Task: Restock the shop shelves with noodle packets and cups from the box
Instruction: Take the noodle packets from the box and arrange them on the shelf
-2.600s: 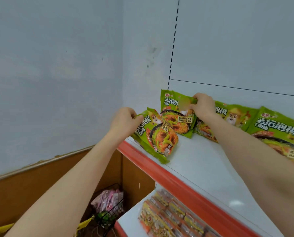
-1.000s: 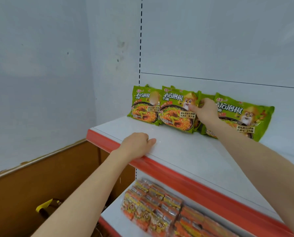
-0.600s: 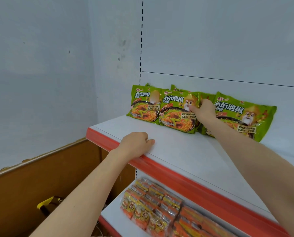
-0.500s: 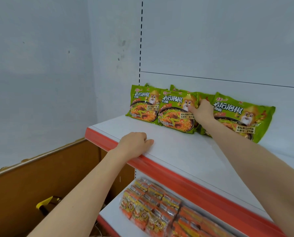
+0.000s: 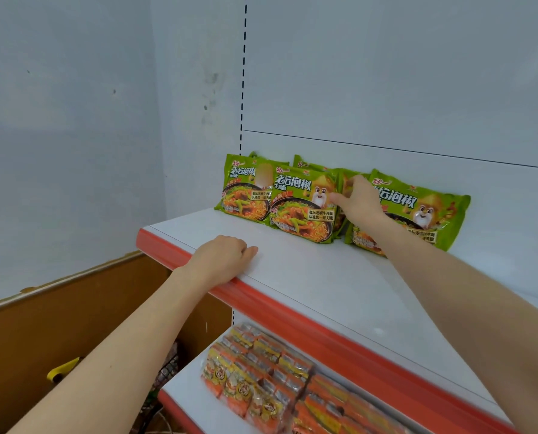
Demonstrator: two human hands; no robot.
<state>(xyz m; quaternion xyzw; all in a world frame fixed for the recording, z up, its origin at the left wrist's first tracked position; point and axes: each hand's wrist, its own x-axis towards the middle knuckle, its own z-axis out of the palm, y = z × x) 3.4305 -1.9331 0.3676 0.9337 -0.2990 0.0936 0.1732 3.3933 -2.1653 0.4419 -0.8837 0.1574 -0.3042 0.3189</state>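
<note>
Green plastic noodle packets printed with a bowl of noodles and a cartoon mascot leaned in a row against the pale back panel (image 5: pixel 386 89), standing on the white upper shelf (image 5: pixel 324 277) at the centre of the frame. The leftmost green packet (image 5: pixel 242 192) was overlapped at its right edge by the middle green packet (image 5: pixel 302 208). The rightmost green packet (image 5: pixel 424 211) stood just beside them, and a partly hidden green packet (image 5: pixel 347 180) sat behind the gap.

My right hand (image 5: pixel 360 200) reached in from the lower right of the frame. It was half open, its thumb against the middle packet's right edge and its fingers (image 5: pixel 353 181) on the hidden packet. From behind the knuckles I could not tell whether it pinched either packet or only touched them.

My left hand (image 5: pixel 222 258) rested on the shelf's front at centre left, its wrist over the red-orange plastic edge strip (image 5: pixel 292 311), its fingers loosely curled and holding nothing.

Below, at bottom centre, orange and yellow snack packs (image 5: pixel 261 371) lay in rows on the white lower shelf (image 5: pixel 183 380). At lower left stood a brown wooden panel (image 5: pixel 42 333), with a yellow piece (image 5: pixel 62 368) and some black wire mesh (image 5: pixel 167 368) near it.
</note>
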